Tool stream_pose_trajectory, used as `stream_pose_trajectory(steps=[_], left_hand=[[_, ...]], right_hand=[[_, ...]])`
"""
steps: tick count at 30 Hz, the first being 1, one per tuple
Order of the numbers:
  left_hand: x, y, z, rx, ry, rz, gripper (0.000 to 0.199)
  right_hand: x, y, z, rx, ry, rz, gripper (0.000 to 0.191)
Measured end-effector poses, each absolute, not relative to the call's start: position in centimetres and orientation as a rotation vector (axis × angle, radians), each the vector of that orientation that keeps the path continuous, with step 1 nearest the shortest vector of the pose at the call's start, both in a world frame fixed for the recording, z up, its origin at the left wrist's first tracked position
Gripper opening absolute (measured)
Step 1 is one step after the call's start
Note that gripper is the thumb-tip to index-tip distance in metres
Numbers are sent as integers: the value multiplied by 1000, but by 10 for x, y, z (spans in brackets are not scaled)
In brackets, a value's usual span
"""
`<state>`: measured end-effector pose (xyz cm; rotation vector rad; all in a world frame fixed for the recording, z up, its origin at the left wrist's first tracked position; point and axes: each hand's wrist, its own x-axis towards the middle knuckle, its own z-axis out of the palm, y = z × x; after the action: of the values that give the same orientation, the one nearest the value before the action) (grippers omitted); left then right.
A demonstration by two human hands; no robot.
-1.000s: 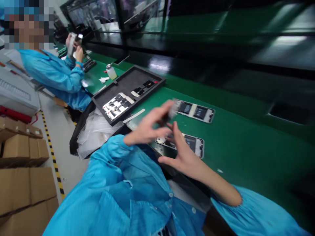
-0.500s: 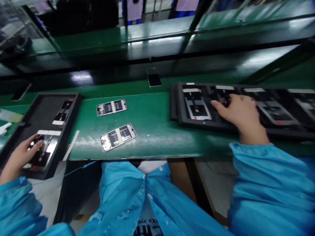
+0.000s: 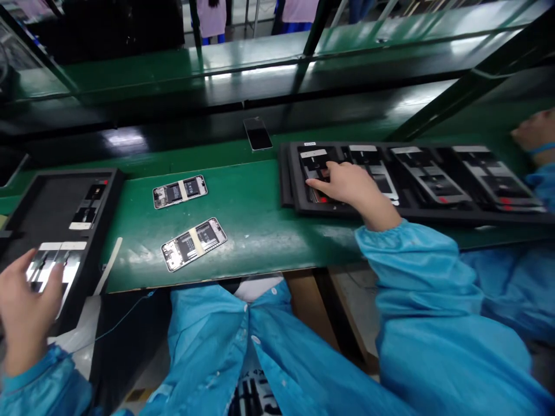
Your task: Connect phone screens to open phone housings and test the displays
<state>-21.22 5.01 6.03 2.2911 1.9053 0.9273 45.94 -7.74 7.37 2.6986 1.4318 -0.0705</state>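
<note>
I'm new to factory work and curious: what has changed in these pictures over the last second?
The head has turned from the side to face the bench. The right hand has moved left along the black tray to its first slot, and a co-worker's hand has appeared at far right. The two open phone bodies stayed on the green mat.

**Bench shot, both hands in the trays**

My right hand (image 3: 353, 188) is down in the first slot of the long black tray (image 3: 390, 212), fingers on a dark phone part (image 3: 318, 167), and my left hand (image 3: 26, 306) sits spread over white-and-black pieces (image 3: 71, 260) in the small tray (image 3: 104, 225). Between them, two opened-up phones (image 3: 180, 192) lie flat on the green bench (image 3: 260, 231), with a white strip (image 3: 108, 266) just beside the small tray. Another phone (image 3: 258, 133) lies further back, and a co-worker's hand (image 3: 535, 136) shows past the long tray.
</note>
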Motion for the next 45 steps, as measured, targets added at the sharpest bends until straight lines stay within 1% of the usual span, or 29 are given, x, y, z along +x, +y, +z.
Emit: stream_pose_trajectory(steps=[4,5,9,13,16,18,20,21,22,23,24,25,26,27,29,32,34,38,41,43,45], left_hand=[[-170,39,62,2403,1843,997,65],[-166,37,61,2416,1805,1016,62],[-157,28,58,2395,1693,1094,55],[-150,19,58,2382,1635,1134,50],[-137,11,56,2336,1579,1190,45],[-118,3,54,2249,1501,1199,39],[-90,-8,52,2047,1394,1189,35],[-72,-14,51,1893,1326,1179,37],[-52,-19,49,1725,1224,1157,43],[-32,-24,47,1546,1089,1094,50],[-12,-30,45,1366,940,1011,59],[7,-35,43,1209,797,886,67],[22,-41,42,1081,678,760,73],[34,-47,41,993,584,668,78],[47,-57,40,880,505,577,74],[46,-63,38,750,558,653,63],[43,-60,35,675,588,716,62],[45,-53,26,689,540,613,51],[42,-48,20,838,609,640,50],[30,-42,18,1041,767,808,45],[12,-33,19,1309,963,964,34]], right_hand=[[455,-66,88,2726,1296,-98,80],[454,-65,94,2738,1298,-109,78],[457,-74,117,2731,1371,-152,56],[462,-89,138,2779,1231,-33,52],[458,-99,147,2977,949,84,48],[448,-104,148,3127,891,257,46],[429,-106,141,3181,1164,562,47],[415,-106,136,3147,1433,716,47],[399,-105,129,3049,1797,758,45],[379,-103,122,2910,2201,699,40],[356,-101,115,2693,2626,489,34],[333,-99,109,2390,3020,188,30],[311,-97,103,2071,3289,-95,25],[291,-95,98,1848,3415,-317,22],[262,-91,91,1634,3500,-617,22],[251,-87,85,1634,3480,-843,24],[254,-86,82,1631,3459,-927,23],[261,-89,80,1600,3445,-1006,21],[268,-86,76,1712,3355,-1016,23],[279,-76,67,1831,3253,-1008,25],[294,-58,53,1933,3123,-971,28]])
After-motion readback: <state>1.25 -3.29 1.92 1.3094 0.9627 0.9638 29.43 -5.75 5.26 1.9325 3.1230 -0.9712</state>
